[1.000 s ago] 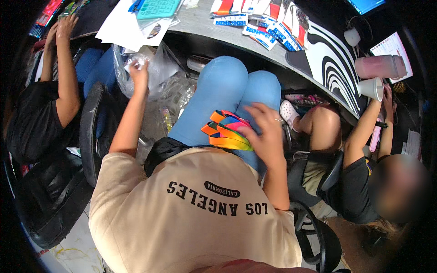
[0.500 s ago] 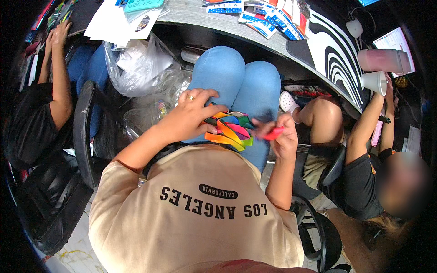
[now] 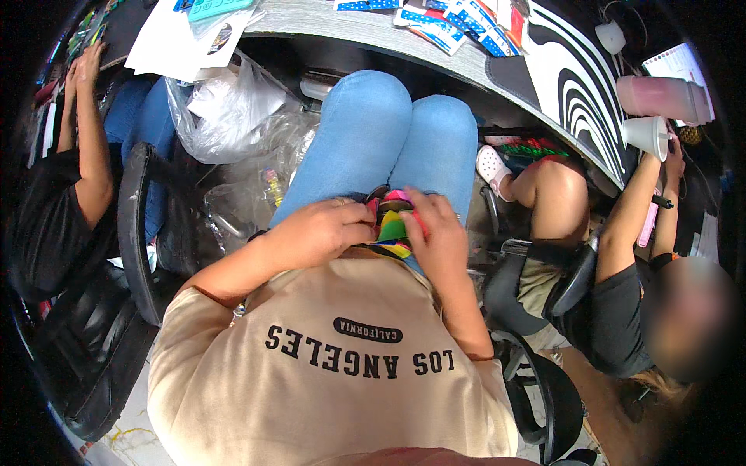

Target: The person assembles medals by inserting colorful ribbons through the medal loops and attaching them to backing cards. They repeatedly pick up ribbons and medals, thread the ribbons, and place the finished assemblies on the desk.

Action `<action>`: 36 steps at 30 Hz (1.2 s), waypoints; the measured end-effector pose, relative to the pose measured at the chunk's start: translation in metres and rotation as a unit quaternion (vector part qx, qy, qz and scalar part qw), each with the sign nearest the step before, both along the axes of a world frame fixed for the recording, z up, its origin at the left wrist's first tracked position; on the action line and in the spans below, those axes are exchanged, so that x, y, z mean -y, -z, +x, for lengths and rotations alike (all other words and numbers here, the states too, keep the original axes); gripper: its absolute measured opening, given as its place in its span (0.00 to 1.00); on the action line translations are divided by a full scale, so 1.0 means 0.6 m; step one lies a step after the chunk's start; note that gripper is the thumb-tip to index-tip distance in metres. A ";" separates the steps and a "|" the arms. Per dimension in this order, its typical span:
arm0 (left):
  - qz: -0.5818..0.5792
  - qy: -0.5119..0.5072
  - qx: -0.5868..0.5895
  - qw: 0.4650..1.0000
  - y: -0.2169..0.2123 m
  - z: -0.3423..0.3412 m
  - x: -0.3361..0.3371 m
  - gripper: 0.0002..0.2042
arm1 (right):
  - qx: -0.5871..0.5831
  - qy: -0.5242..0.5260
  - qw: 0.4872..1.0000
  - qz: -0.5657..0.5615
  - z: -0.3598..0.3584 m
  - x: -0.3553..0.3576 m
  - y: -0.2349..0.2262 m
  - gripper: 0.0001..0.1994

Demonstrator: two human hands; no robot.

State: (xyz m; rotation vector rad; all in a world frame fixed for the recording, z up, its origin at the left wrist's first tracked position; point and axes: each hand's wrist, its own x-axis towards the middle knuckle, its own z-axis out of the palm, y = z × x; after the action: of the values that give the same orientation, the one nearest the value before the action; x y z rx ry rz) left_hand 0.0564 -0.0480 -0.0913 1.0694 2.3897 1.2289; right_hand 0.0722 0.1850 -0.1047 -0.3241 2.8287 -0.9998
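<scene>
Where half a second ago the right hand (image 3: 435, 233) was drawn out to the side pinching a red strip, and the left hand (image 3: 322, 229) lay spread over the coloured bundle (image 3: 392, 227), both hands have now closed in on it over the lap, so that the bundle shows only as a narrow band of green, yellow, pink and orange between them. The left fingers (image 3: 359, 225) are curled around the near side of the bundle and grasp it; the right fingers (image 3: 420, 221) are folded over its far side, pressing on it, though whether they still pinch the red strip I cannot tell, since the knuckles hide it. A second ago the left hand was up at the clear plastic bag (image 3: 233, 116) and has since come down from it, which suggests that the gathering is over and the work now goes on within the bundle itself, close and small. Ahead of the fingers, past the knees in blue jeans (image 3: 388, 132), runs the grey surface (image 3: 350, 27), curved by the lens, carrying white papers (image 3: 183, 43), blue and white packets (image 3: 451, 19) and a black and white striped mat (image 3: 579, 78). To the left of the fingers the plastic bag slumps beside a black chair (image 3: 132, 225), where another person's arm (image 3: 89, 147) reaches to the surface. To the right a second co-worker sits low, one hand near a white paper cup (image 3: 646, 136) and a pink bottle (image 3: 660, 95).
</scene>
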 end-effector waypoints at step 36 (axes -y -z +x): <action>-0.194 -0.083 -0.073 0.975 0.015 -0.003 -0.028 0.12 | 0.206 -0.013 0.943 -0.259 -0.001 -0.113 -0.034 0.08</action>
State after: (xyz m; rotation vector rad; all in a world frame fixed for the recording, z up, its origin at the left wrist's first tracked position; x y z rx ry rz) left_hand 0.0547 -0.0315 -0.1005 0.8760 2.7248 0.6980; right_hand 0.0718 0.2529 -0.0845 -0.1685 2.1556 -1.5858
